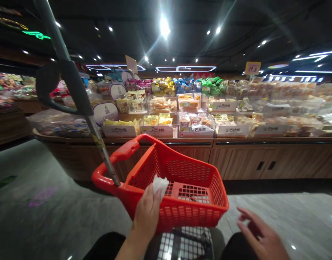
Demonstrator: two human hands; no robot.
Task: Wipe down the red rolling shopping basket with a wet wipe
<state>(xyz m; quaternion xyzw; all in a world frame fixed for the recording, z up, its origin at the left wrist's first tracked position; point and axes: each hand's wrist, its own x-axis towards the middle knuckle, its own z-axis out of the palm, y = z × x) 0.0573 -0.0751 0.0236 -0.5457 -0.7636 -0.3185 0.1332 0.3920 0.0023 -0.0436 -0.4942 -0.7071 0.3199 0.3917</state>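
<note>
My left hand (147, 211) is closed on one white tissue (160, 185), bunched between thumb and fingers, probably to keep it compact. The tissue is over the near rim of one red basket (191, 216); I cannot tell whether they touch. My right hand (259, 234) is loosely open, holding nothing visible, beside the basket's far-right end. One grey pole (94, 128) rises from the basket's left corner, seemingly as its handle.

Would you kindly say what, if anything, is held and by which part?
The left hand holds a tissue by its lower end; the right hand holds nothing visible.
</note>
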